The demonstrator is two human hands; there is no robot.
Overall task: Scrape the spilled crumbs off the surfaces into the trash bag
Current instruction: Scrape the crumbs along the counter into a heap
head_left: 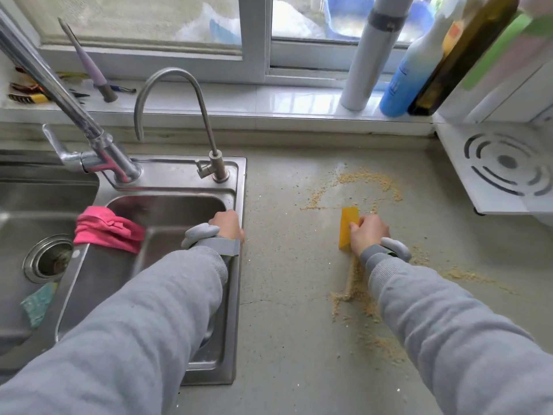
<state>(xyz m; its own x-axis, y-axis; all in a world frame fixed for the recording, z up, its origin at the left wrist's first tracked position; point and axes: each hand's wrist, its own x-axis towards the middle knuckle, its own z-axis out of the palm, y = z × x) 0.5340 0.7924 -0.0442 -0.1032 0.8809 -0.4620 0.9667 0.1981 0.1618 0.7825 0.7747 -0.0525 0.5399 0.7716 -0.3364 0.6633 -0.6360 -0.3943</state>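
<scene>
Crumbs [363, 182] lie on bench [284, 295] beyond and behind right-hand fingers [354, 227], which grip yellow scraper [347, 226]; left hand [227, 224] curled on sink [236, 295] rim.

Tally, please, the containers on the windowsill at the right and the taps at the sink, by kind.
White cylinder: 1
Blue and white plastic bottle: 1
Dark glass bottle: 1
Large sink tap: 1
Slim gooseneck tap: 1
Total: 5
</scene>
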